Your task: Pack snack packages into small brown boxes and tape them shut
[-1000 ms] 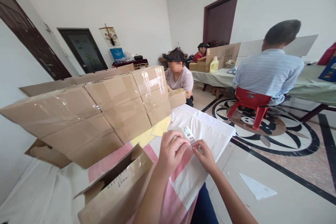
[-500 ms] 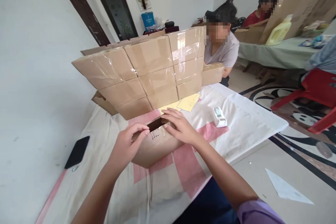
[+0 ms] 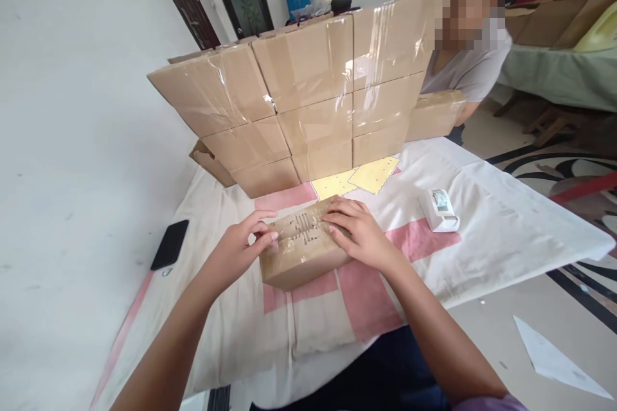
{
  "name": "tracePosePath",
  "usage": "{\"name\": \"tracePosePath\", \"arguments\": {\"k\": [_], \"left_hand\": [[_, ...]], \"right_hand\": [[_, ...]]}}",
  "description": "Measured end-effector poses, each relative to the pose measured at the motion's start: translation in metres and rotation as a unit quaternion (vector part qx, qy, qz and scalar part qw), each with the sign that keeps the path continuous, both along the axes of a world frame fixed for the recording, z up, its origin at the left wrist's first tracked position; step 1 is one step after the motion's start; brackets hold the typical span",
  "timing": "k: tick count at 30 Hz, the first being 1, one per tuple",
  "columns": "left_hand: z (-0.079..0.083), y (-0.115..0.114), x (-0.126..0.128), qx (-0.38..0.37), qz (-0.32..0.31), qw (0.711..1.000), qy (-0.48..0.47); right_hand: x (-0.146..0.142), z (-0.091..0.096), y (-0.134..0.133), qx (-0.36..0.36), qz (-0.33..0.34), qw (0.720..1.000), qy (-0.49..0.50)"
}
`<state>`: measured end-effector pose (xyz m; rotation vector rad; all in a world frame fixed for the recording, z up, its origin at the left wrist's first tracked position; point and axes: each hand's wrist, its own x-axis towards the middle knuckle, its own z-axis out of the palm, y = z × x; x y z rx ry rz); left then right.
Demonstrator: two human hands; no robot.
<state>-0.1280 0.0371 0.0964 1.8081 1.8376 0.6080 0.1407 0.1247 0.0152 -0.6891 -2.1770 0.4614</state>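
A small brown cardboard box lies on the cloth in front of me, its top flaps folded down and dark printed marks across the seam. My left hand is at the box's left end, index finger and thumb apart, the thumb tip touching the top. Across the right part of the lid rests my right hand, its fingers spread and lightly bent. Clear tape gives a shine to the box's surface. Behind it, two yellow paper sheets overlap on the table.
A wall of stacked, taped cartons stands at the back of the cloth-covered table. To the right sits a white tape dispenser-like device. A black phone lies at left. Another person is behind the cartons.
The dark gap in the box's top has closed as the flaps came down under my hands. My view has tilted down and shifted left, closer to the table.
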Motion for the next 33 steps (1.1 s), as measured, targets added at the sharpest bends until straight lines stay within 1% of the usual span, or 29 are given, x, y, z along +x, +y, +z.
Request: {"name": "tracePosePath", "arguments": {"k": [3,7,11,16,18,21,25,27,28,30,33], "left_hand": [[-0.003,0.002,-0.003,-0.026,-0.015,1.0,-0.004],[-0.004,0.003,-0.004,-0.036,-0.023,0.999,-0.012],[-0.006,0.003,-0.006,-0.042,-0.025,0.999,-0.01],[-0.01,0.0,-0.006,-0.041,-0.023,0.999,0.002],[-0.01,-0.002,-0.003,-0.04,-0.015,0.999,0.025],[-0.008,-0.005,0.002,-0.029,0.001,0.995,0.091],[-0.004,-0.005,0.005,-0.005,0.032,0.981,0.193],[-0.004,-0.002,0.002,0.004,0.048,0.975,0.216],[-0.006,-0.001,-0.001,0.01,0.055,0.975,0.214],[-0.012,0.002,-0.007,0.016,0.058,0.982,0.18],[-0.025,0.007,-0.016,-0.005,0.05,0.996,0.069]], "right_hand": [[0.0,-0.002,0.001,-0.025,0.006,1.0,-0.007],[-0.001,-0.007,0.003,-0.074,0.004,0.997,0.007],[-0.001,-0.012,0.006,-0.087,0.011,0.996,0.024],[-0.001,-0.013,0.006,-0.1,0.015,0.994,0.037],[-0.001,-0.013,0.006,-0.101,0.016,0.994,0.04],[-0.002,-0.013,0.007,-0.099,0.021,0.994,0.044],[-0.002,-0.013,0.007,-0.103,0.023,0.993,0.048],[-0.002,-0.012,0.006,-0.106,0.025,0.993,0.051],[-0.002,-0.012,0.005,-0.108,0.026,0.992,0.054],[-0.001,-0.012,0.005,-0.112,0.028,0.991,0.064],[-0.002,-0.013,0.004,-0.122,0.033,0.989,0.079]]}}
